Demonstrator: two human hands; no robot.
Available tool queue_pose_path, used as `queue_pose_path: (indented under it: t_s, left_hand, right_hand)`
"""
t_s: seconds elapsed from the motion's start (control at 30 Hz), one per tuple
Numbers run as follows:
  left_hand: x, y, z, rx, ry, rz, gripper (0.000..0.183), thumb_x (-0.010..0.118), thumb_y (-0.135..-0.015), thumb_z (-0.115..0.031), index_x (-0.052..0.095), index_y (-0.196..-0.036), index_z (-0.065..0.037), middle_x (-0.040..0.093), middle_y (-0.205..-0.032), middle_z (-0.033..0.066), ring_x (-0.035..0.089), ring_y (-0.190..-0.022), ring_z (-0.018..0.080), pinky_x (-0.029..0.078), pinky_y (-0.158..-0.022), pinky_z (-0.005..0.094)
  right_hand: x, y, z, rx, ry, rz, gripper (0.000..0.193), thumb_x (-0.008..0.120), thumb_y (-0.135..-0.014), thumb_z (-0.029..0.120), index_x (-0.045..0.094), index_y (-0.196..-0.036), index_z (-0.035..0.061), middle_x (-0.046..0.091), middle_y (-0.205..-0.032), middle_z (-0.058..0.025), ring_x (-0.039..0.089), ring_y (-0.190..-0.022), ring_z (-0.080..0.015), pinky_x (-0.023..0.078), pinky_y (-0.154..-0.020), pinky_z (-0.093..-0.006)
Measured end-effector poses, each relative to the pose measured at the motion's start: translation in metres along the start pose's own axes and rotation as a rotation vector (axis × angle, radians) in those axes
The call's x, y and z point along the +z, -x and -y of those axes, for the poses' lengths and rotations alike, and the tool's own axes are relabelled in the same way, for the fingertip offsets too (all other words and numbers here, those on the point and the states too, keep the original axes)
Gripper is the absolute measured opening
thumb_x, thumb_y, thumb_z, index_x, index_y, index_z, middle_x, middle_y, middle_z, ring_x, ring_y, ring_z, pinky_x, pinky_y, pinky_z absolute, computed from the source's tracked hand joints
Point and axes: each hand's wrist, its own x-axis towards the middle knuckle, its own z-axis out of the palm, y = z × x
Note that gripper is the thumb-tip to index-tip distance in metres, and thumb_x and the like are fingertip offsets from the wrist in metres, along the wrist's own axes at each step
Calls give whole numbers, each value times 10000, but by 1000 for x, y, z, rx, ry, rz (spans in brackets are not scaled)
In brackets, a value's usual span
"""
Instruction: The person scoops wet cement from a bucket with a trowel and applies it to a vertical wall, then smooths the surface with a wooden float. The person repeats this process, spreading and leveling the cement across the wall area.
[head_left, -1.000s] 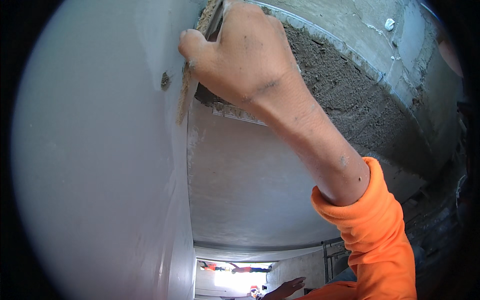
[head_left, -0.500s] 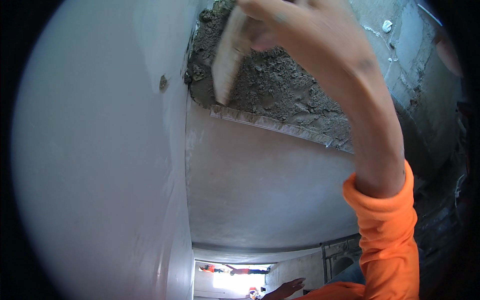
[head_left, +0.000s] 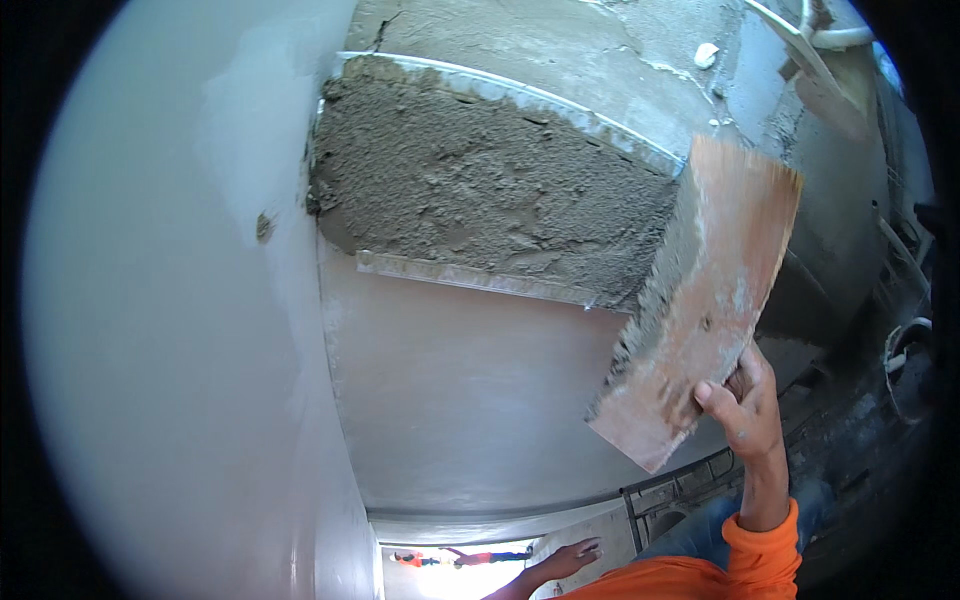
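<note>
My right hand (head_left: 750, 405) grips the lower end of a flat wooden board (head_left: 720, 290), thumb on its face. The board is tilted, and wet mortar clings along its left edge. Its upper part stands in front of the right end of a rough grey mortar patch (head_left: 490, 180). That patch lies between a lower strip (head_left: 470, 279) and a pale upper strip (head_left: 520, 97). Low in the view, my left hand (head_left: 574, 558) is held out with its fingers extended and nothing in it.
A smooth pale wall (head_left: 180, 300) fills the left side and meets the plastered surface (head_left: 470, 400) at a corner. Metal framing (head_left: 632, 515) stands near my legs. Pipes (head_left: 840, 38) show at the upper right. Small figures in orange (head_left: 410, 558) appear far off at the bottom.
My right hand has come down and right, away from the mortar's left end, bringing the board with it. The whole patch and upper strip now show. My left hand shows more fully.
</note>
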Motion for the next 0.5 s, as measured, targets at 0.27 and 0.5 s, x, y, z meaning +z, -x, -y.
queue_pose_path:
  t_s: [0.27, 0.5]
  left_hand:
    - [-4, -59, -11, 43, -207, 102, 591, 499, -1071, -494, 447, -1552, -154, 520, -1530, 172, 522, -1386, 326, 402, -1160, 400]
    - [6, -92, -105, 201, -72, 139, 553, 604, -1026, -347, 505, -1504, -86, 582, -1475, 170, 542, -1381, 271, 422, -1140, 372]
  right_hand:
    - [-124, 101, -32, 134, 400, -554, 533, 688, -914, 120, 536, -1398, -47, 656, -1276, -125, 619, -1149, -185, 475, -1015, -333]
    - [-217, 210, 17, -59, 1105, -1113, 398, 645, -992, 212, 607, -1280, -60, 712, -1158, -178, 692, -1050, -255, 530, -893, -378]
